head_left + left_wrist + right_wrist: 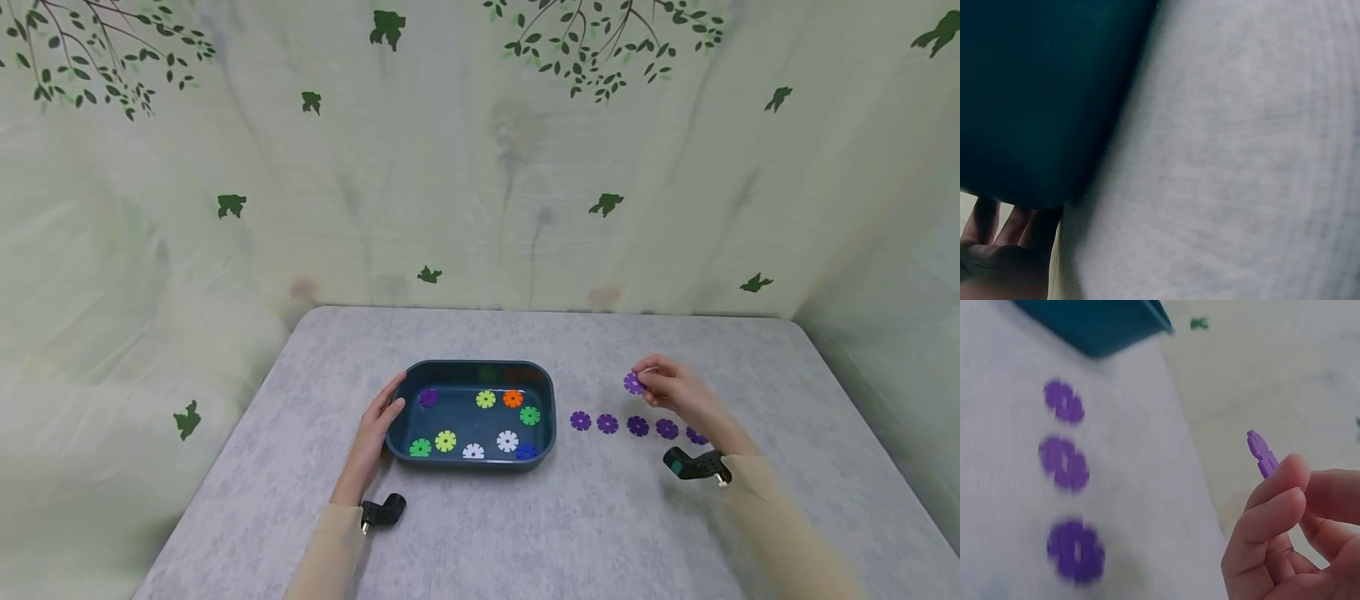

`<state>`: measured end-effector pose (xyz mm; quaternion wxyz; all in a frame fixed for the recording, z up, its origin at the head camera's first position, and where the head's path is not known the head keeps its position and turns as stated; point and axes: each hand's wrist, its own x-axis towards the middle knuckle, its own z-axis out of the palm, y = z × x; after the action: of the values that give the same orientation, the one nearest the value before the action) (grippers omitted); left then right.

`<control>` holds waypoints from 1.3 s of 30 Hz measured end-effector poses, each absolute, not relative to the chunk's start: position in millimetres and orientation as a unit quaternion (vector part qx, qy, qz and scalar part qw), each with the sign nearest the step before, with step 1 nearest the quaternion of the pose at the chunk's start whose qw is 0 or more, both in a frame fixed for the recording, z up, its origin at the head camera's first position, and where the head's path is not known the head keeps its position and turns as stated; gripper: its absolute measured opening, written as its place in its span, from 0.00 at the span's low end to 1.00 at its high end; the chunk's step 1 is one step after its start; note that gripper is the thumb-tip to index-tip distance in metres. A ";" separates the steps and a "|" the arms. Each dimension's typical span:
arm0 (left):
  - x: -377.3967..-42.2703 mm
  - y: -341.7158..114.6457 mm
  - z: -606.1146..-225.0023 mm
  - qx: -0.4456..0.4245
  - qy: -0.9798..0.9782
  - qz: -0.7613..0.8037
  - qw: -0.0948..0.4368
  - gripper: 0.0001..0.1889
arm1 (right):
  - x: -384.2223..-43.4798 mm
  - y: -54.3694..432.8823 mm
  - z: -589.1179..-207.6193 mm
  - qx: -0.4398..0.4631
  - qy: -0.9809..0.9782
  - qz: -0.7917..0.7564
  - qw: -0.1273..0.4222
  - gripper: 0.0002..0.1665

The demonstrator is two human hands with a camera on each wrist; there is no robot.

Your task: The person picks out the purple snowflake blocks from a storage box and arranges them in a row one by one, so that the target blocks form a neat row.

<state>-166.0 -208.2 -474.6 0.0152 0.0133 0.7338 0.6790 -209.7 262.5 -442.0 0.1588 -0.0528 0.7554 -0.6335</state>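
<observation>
My left hand (372, 433) holds the left end of a dark teal plastic tray (471, 465), its thumb over the rim and its fingers against the outer wall. In the left wrist view the fingers (1013, 228) show beside the tray wall. My right hand (678, 392) is raised above the table, pinching a purple notched interlocking disc (633, 383) between thumb and fingers. In the right wrist view that disc (1261, 452) appears nearly edge-on. Below it, several purple discs (637, 426) lie in a row to the right of the tray; the rightmost is partly hidden by my right wrist.
Inside the tray lie loose discs: purple (428, 398), orange (513, 398), blue (527, 451), and several yellow, green and white ones. The grey table (480, 533) meets a leaf-printed curtain (480, 167) at the back. A black wrist camera (693, 464) sits on my right wrist.
</observation>
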 end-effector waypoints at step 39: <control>-165.3 -207.6 -472.5 0.004 0.730 0.684 0.019 0.25 | -150.9 390.9 -471.5 0.067 0.829 -0.547 0.088 0.27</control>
<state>-165.3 -207.6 -472.5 0.0193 0.0043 0.7296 0.6836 -150.9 390.9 -471.5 0.0879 0.0675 0.8294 -0.5475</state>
